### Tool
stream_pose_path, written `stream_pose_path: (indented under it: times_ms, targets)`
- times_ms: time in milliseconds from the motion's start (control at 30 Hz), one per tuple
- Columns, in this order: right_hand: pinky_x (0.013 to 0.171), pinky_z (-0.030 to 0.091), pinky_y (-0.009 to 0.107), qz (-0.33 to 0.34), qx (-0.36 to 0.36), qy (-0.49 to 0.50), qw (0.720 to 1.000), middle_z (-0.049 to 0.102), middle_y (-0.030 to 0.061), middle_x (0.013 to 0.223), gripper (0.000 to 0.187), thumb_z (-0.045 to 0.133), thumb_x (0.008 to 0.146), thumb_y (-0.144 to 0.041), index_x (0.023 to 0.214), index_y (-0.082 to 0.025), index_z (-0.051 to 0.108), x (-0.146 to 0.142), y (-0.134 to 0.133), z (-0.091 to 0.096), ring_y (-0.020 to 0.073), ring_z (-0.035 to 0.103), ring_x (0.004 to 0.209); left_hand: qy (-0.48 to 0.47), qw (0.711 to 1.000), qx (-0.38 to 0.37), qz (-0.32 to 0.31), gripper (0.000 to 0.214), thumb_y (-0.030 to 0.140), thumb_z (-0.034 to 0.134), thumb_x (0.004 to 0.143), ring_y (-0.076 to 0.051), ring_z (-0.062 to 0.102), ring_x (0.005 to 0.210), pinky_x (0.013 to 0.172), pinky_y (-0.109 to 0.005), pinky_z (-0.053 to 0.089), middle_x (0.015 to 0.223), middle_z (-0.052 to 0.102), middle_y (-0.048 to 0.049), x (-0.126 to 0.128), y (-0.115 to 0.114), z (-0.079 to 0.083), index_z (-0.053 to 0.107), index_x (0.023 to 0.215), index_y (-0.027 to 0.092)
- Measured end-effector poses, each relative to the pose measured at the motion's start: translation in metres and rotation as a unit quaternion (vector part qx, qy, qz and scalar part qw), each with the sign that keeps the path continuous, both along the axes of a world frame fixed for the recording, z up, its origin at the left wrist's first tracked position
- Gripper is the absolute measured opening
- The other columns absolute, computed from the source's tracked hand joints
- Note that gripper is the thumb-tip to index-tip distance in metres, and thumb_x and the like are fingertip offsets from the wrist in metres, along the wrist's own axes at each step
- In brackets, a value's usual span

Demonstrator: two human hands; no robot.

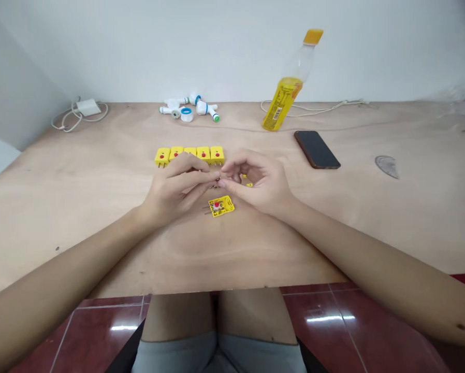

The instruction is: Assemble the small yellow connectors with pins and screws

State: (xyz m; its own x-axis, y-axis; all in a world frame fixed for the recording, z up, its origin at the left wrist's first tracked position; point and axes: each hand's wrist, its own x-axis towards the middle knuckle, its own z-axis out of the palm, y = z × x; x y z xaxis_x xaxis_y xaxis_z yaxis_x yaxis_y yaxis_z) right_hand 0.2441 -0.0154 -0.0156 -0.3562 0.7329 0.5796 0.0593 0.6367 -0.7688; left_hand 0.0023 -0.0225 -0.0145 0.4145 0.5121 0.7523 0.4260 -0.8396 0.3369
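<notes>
My left hand (174,189) and my right hand (261,178) meet over the table, fingertips pinched together around something tiny that I cannot make out. Just below them lies an opened yellow plug housing (227,204) with a red button and two metal pins pointing left. Behind my fingers is a row of several closed yellow plugs (217,154), each with a red button, partly covered by my left hand. Small metal bits (216,186) show under the fingertips. Some yellow pieces (249,184) are half hidden by my right hand.
White and blue pipe-like fittings (186,114) lie at the back. A tilted-looking bottle of yellow drink (282,103), a phone (317,149) and a clear protractor-like half disc (387,166) are to the right. A white adapter with cable (88,107) lies back left. The wooden table's (209,274) front edge is above my lap.
</notes>
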Motion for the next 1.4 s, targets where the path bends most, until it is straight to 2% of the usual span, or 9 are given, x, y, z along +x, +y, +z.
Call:
stream_pose_path:
  times_ms: [200, 333, 467, 867, 1067, 1200, 1267, 1333, 1400]
  targets:
    - [0.074, 0.06, 0.037, -0.036, 0.091, -0.005, 0.995, 0.078, 0.0047, 0.096, 0.006, 0.082, 0.102, -0.031, 0.102, -0.025, 0.081, -0.001, -0.002, 0.002, 0.018, 0.068, 0.078, -0.107, 0.988, -0.107, -0.019, 0.01, 0.032, 0.08, 0.107, -0.021, 0.079, 0.094, 0.084, -0.041, 0.066, 0.103, 0.086, -0.0062, 0.011, -0.012, 0.005, 0.089, 0.108, 0.029]
    - [0.073, 0.063, 0.038, -0.043, 0.115, -0.031, 0.992, 0.082, 0.0048, 0.094, 0.008, 0.08, 0.104, -0.032, 0.102, -0.027, 0.085, 0.001, 0.0, 0.002, 0.021, 0.074, 0.082, -0.146, 0.963, -0.225, -0.028, 0.017, 0.04, 0.083, 0.104, -0.022, 0.082, 0.097, 0.085, -0.04, 0.069, 0.104, 0.088, -0.0072, 0.014, -0.013, 0.007, 0.088, 0.103, 0.024]
    - [0.077, 0.064, 0.041, -0.039, 0.123, -0.055, 0.99, 0.083, 0.0055, 0.093, 0.012, 0.077, 0.106, -0.034, 0.102, -0.028, 0.086, 0.002, 0.0, 0.003, 0.0231, 0.076, 0.086, -0.158, 0.945, -0.281, -0.051, 0.023, 0.043, 0.086, 0.102, -0.023, 0.084, 0.098, 0.089, -0.041, 0.072, 0.102, 0.088, -0.0076, 0.013, -0.01, 0.005, 0.086, 0.1, 0.02]
    - [0.073, 0.06, 0.039, -0.018, 0.149, -0.088, 0.985, 0.08, 0.0047, 0.091, 0.011, 0.072, 0.108, -0.031, 0.104, -0.027, 0.081, 0.004, -0.001, 0.006, 0.0207, 0.071, 0.079, -0.126, 0.953, -0.271, -0.058, 0.028, 0.047, 0.081, 0.104, -0.021, 0.079, 0.092, 0.081, -0.036, 0.065, 0.099, 0.084, -0.0071, 0.011, -0.011, 0.005, 0.079, 0.098, 0.02]
    - [0.072, 0.057, 0.039, -0.001, 0.135, -0.098, 0.986, 0.076, 0.0046, 0.089, 0.009, 0.07, 0.107, -0.027, 0.1, -0.026, 0.075, 0.006, -0.003, 0.009, 0.0201, 0.066, 0.077, -0.099, 0.954, -0.277, -0.05, 0.024, 0.044, 0.078, 0.107, -0.02, 0.074, 0.087, 0.079, -0.037, 0.06, 0.099, 0.083, -0.0074, 0.011, -0.012, 0.004, 0.078, 0.1, 0.02]
    - [0.071, 0.052, 0.037, 0.008, 0.113, -0.125, 0.986, 0.071, 0.0023, 0.083, 0.009, 0.072, 0.101, -0.02, 0.094, -0.025, 0.073, 0.013, -0.002, 0.014, 0.0188, 0.062, 0.075, -0.057, 0.957, -0.283, -0.029, 0.023, 0.043, 0.072, 0.11, -0.018, 0.067, 0.079, 0.071, -0.035, 0.052, 0.094, 0.079, -0.0061, 0.009, -0.011, 0.006, 0.076, 0.102, 0.021]
    - [0.069, 0.05, 0.036, 0.024, 0.081, -0.159, 0.984, 0.069, 0.001, 0.08, 0.009, 0.076, 0.097, -0.018, 0.091, -0.025, 0.074, 0.019, 0.001, 0.016, 0.0179, 0.061, 0.073, -0.016, 0.962, -0.269, -0.041, 0.021, 0.042, 0.076, 0.105, -0.018, 0.064, 0.08, 0.071, -0.034, 0.049, 0.097, 0.078, -0.0053, 0.005, -0.01, 0.007, 0.074, 0.107, 0.022]
    - [0.068, 0.049, 0.034, 0.06, 0.042, -0.193, 0.978, 0.071, 0.0004, 0.078, 0.01, 0.079, 0.093, -0.016, 0.089, -0.024, 0.075, 0.024, 0.004, 0.016, 0.0172, 0.063, 0.072, 0.036, 0.966, -0.248, -0.069, 0.03, 0.041, 0.086, 0.096, -0.019, 0.063, 0.085, 0.075, -0.034, 0.049, 0.104, 0.077, -0.0049, 0.001, -0.01, 0.008, 0.071, 0.113, 0.022]
    - [0.066, 0.049, 0.033, 0.096, 0.004, -0.222, 0.97, 0.071, 0.0004, 0.077, 0.008, 0.08, 0.092, -0.016, 0.09, -0.023, 0.077, 0.027, 0.008, 0.015, 0.0167, 0.063, 0.072, 0.073, 0.965, -0.236, -0.086, 0.039, 0.04, 0.092, 0.088, -0.02, 0.062, 0.09, 0.079, -0.034, 0.049, 0.107, 0.074, -0.0043, -0.002, -0.012, 0.007, 0.064, 0.108, 0.022]
